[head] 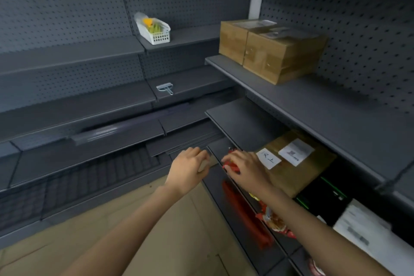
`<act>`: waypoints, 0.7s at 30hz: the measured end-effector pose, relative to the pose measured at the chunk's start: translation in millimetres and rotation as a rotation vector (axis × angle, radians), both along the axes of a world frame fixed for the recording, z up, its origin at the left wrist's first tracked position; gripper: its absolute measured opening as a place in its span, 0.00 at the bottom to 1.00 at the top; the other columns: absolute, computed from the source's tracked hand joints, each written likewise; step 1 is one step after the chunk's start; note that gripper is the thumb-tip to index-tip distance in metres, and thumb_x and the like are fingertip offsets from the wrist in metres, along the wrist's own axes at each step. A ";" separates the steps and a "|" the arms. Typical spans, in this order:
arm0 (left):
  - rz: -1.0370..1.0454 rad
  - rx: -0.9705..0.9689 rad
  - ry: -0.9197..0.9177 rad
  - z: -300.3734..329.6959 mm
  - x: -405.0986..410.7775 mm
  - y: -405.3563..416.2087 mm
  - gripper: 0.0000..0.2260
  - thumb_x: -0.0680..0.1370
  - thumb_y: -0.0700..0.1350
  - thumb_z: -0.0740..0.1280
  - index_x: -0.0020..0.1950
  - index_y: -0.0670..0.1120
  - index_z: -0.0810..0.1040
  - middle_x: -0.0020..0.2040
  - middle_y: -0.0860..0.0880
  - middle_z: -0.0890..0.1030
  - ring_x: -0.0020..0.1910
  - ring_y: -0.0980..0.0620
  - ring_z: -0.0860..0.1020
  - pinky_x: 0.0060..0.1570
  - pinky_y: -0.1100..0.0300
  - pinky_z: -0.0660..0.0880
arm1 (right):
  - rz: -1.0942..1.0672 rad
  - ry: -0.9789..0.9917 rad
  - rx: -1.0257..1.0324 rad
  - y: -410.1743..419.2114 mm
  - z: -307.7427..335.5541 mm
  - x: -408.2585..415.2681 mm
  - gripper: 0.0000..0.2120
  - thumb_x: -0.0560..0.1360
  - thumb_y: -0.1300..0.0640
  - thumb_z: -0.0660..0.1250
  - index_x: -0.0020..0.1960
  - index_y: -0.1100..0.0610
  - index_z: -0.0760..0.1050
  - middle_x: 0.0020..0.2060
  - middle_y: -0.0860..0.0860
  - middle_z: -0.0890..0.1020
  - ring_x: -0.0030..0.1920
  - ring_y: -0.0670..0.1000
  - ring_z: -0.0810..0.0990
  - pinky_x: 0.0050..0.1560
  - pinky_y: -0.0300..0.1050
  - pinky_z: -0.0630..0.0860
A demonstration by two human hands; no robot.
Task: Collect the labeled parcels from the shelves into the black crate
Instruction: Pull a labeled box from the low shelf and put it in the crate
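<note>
A brown labelled parcel point(302, 175) lies on a low shelf at the right, with two white labels on top. My right hand point(246, 168) is just left of it, with its fingers curled round a small red packet point(233, 167) at the shelf's front edge. My left hand point(188, 170) hovers beside it at the shelf corner, fingers loosely bent and holding nothing. Two more brown boxes point(268, 49) with clear label sleeves stand side by side on the shelf above. A white labelled parcel point(369, 233) lies at the lower right. The black crate is out of sight.
Dark grey pegboard shelving fills the view. A white basket point(156, 33) and a small clear scraper point(165, 88) sit on the far shelves. Red snack packets point(251, 215) lie on the lowest shelf under my right arm. A black box with green lines point(327, 195) sits beside the parcel.
</note>
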State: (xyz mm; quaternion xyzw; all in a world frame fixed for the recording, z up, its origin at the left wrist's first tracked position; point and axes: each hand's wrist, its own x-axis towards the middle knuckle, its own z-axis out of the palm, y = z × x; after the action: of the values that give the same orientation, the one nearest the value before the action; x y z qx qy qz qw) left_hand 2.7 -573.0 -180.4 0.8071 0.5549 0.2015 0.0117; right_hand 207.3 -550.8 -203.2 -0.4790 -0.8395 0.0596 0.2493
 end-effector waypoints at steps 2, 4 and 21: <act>-0.027 -0.016 -0.005 -2.0 9.3 25.2 0.07 0.72 0.46 0.68 0.49 0.48 0.76 0.44 0.50 0.77 0.44 0.47 0.75 0.43 0.53 0.73 | -0.041 -0.005 -0.014 15.7 0.3 9.7 0.09 0.75 0.50 0.61 0.51 0.50 0.78 0.47 0.44 0.79 0.49 0.47 0.77 0.51 0.40 0.63; -0.073 -0.023 -0.021 -4.8 19.3 47.3 0.07 0.71 0.45 0.69 0.48 0.48 0.76 0.43 0.50 0.77 0.43 0.46 0.76 0.42 0.53 0.74 | -0.089 -0.017 -0.024 26.6 -2.4 19.6 0.09 0.75 0.51 0.63 0.52 0.50 0.78 0.48 0.44 0.79 0.50 0.47 0.76 0.52 0.38 0.61; -0.832 -0.227 0.115 -56.9 119.5 203.6 0.15 0.76 0.52 0.63 0.62 0.52 0.72 0.57 0.52 0.75 0.56 0.52 0.71 0.54 0.59 0.68 | -0.877 -0.049 -0.160 24.1 -62.2 73.3 0.20 0.75 0.38 0.55 0.58 0.46 0.77 0.52 0.44 0.81 0.53 0.47 0.79 0.53 0.46 0.72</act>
State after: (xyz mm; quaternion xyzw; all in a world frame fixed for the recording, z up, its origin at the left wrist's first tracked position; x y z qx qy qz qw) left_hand 122.2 -369.4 -237.3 0.9654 0.2010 0.0721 0.1494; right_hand 280.6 -526.6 -265.4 -0.8089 -0.5552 0.0016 0.1932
